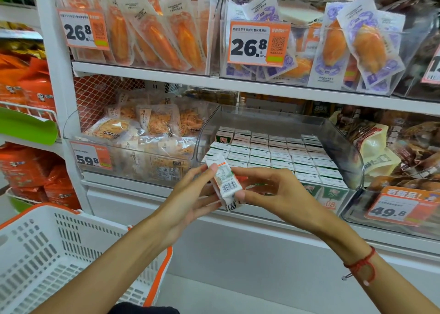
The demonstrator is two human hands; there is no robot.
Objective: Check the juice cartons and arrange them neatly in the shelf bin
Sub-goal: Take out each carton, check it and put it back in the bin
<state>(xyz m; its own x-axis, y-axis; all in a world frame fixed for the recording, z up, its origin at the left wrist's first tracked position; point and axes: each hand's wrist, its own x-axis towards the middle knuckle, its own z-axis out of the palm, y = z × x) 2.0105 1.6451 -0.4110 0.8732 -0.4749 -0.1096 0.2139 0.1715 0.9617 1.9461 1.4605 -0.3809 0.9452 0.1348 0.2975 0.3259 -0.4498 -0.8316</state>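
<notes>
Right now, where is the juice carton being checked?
In the head view, the juice carton sits centre frame, held between the left hand and right hand, just before the clear shelf bin.

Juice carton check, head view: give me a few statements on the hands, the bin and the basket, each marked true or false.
1. Both hands hold one juice carton in front of the shelf bin. True: the left hand and right hand pinch it between them.
2. The carton is held with its barcode facing the camera. True.
3. The shelf bin is empty. False: rows of cartons stand packed in it.
4. The white basket at lower left holds several cartons. False: no cartons show in it.
5. A red cord bracelet is on the left wrist. False: it is on the right wrist.
</notes>
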